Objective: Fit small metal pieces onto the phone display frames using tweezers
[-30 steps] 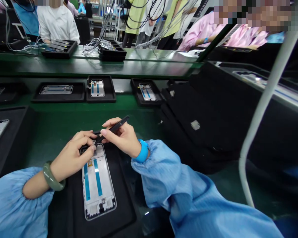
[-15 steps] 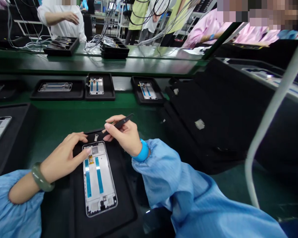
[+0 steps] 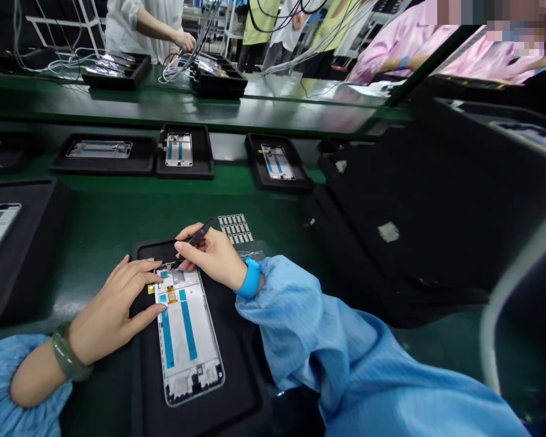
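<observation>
A silver phone frame (image 3: 186, 340) with two blue strips and a small gold flex connector lies in a black foam tray (image 3: 236, 400). My right hand (image 3: 213, 258) grips black tweezers (image 3: 202, 230), their tips down at the frame's top edge. A small light piece seems to be at those tips, but fingers partly cover it. My left hand (image 3: 118, 297) has its fingers stretched apart, with fingertips touching the frame's upper left side. A little yellow tab (image 3: 151, 289) pokes out beneath the left fingers.
Beyond my right hand lies a sheet of small metal pieces (image 3: 235, 228). More black trays (image 3: 184, 173) with phone frames line the back of the green bench (image 3: 109, 212). Black foam (image 3: 404, 200) is piled at right, near a pale curved tube (image 3: 514, 285). A co-worker (image 3: 141, 27) stands opposite.
The tweezers have come down and left to the frame's top with the small metal piece. My left fingers have spread over its upper left. The metal-piece sheet has come into sight.
</observation>
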`<state>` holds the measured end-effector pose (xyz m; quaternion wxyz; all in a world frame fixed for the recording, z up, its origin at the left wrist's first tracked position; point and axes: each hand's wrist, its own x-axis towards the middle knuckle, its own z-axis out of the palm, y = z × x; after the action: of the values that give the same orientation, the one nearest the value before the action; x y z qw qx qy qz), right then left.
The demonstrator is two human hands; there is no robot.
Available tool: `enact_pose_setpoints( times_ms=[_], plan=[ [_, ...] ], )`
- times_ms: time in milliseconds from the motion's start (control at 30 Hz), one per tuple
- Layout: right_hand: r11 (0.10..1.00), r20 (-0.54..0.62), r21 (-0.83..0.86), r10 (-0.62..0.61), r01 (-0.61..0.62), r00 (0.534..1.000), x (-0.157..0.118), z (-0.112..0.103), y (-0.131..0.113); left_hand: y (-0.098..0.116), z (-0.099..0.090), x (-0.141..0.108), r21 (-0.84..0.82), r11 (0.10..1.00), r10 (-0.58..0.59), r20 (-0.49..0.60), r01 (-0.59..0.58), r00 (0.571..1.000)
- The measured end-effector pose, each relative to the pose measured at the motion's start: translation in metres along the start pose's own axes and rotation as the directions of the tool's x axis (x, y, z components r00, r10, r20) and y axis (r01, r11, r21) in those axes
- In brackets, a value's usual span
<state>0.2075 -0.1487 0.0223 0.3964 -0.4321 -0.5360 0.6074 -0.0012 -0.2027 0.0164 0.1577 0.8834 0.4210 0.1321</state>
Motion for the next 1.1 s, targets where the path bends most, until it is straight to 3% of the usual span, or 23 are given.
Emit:
enact_pose_setpoints(
  times_ms=[900,1100],
  plan=[
    [0.992,0.056,-0.112,-0.053,0.059,0.997,0.0006,-0.0009,0.0029,-0.001,0.0001,-0.0003,-0.008,1.0,0.003,-0.007,-0.003,1.0],
    [0.983,0.06,-0.162,-0.079,0.088,0.995,0.0008,-0.0007,0.0044,-0.0012,-0.0002,0.0003,0.068,0.997,0.038,-0.01,-0.038,0.999]
  ],
)
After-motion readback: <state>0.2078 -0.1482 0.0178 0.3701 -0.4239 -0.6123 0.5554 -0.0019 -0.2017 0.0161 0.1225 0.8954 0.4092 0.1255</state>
